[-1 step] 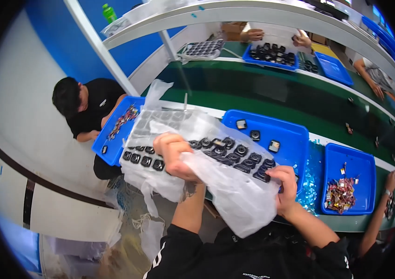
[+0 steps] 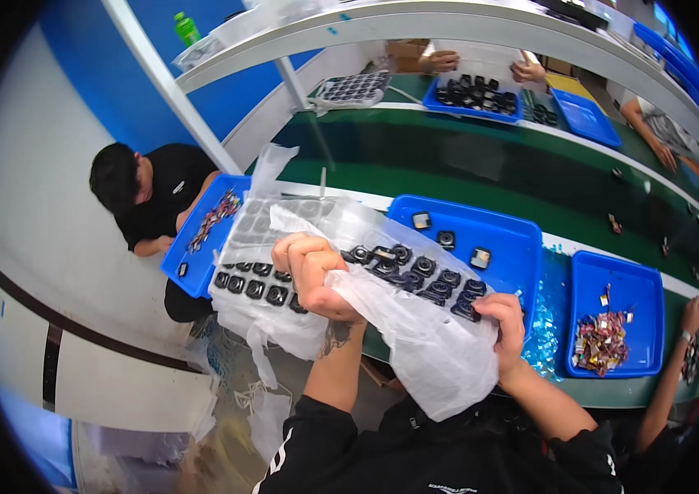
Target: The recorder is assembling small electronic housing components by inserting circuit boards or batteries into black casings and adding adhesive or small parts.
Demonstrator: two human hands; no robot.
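Note:
My left hand [image 2: 315, 276] is closed on the bunched edge of a thin white sheet [image 2: 432, 346], which hangs in folds between my hands. My right hand [image 2: 504, 325] is curled at the sheet's right end, its fingers against the last of several small black square housings [image 2: 425, 265] with round centres. These lie in rows on a pale layer, with the sheet partly lifted off them. To the left is a translucent pocketed tray [image 2: 271, 226], with more black housings [image 2: 255, 290] in its near pockets. My left hand hides the middle of the rows.
Behind the sheet, a blue bin [image 2: 522, 239] holds a few black housings. Another blue bin [image 2: 654, 288] holds wired parts, as does a blue tray [image 2: 238, 185] by a seated person [image 2: 151, 193]. Across the green conveyor [image 2: 465, 156] are other people's hands. A white shelf [image 2: 415, 25] crosses above.
The view has shifted slightly. My left hand and the sheet's hanging corner have moved a little to the right; both hands keep their hold.

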